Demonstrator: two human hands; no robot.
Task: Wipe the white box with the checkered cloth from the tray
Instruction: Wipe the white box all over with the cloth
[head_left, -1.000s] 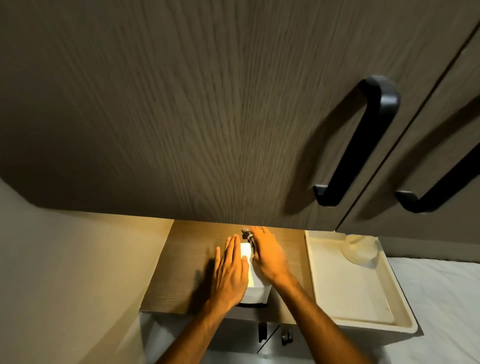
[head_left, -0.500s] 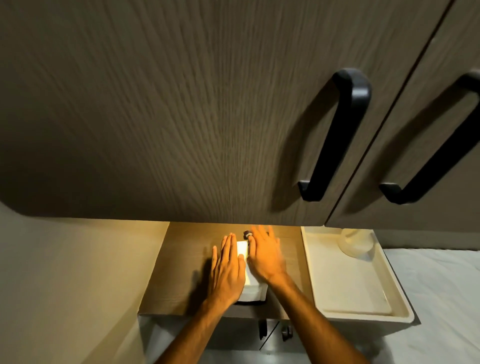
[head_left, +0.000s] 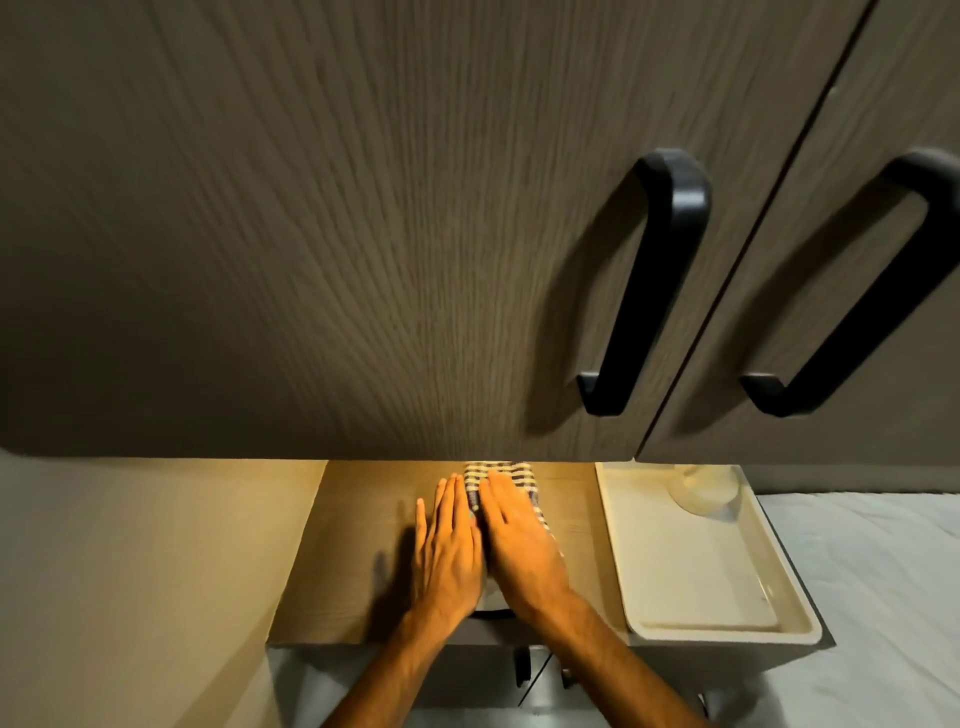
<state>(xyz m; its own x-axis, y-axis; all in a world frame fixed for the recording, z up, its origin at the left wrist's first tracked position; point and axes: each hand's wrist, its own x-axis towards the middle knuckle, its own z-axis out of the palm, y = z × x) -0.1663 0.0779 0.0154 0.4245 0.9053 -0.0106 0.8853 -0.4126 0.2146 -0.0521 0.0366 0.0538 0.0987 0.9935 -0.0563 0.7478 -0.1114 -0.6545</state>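
My right hand (head_left: 519, 545) lies flat, palm down, on the blue-and-white checkered cloth (head_left: 500, 475). The cloth is spread over the white box (head_left: 489, 601) on the wooden shelf. Its far end shows beyond my fingertips, just under the cabinet edge. My left hand (head_left: 449, 551) lies flat with fingers together against the box's left side, touching my right hand. Only a pale sliver of the box shows between my wrists; hands and cloth hide the rest.
A cream tray (head_left: 727, 636) sits to the right on the shelf (head_left: 337, 571), with a round white object (head_left: 706, 493) at its far end. Dark wood cabinet doors with black handles (head_left: 649, 291) overhang closely. A pale wall stands at the left and a white sheet at the right.
The cloth, bunched at my right fingertips before, now lies spread over the box top. My right hand has flattened onto it. The bare white top no longer shows.
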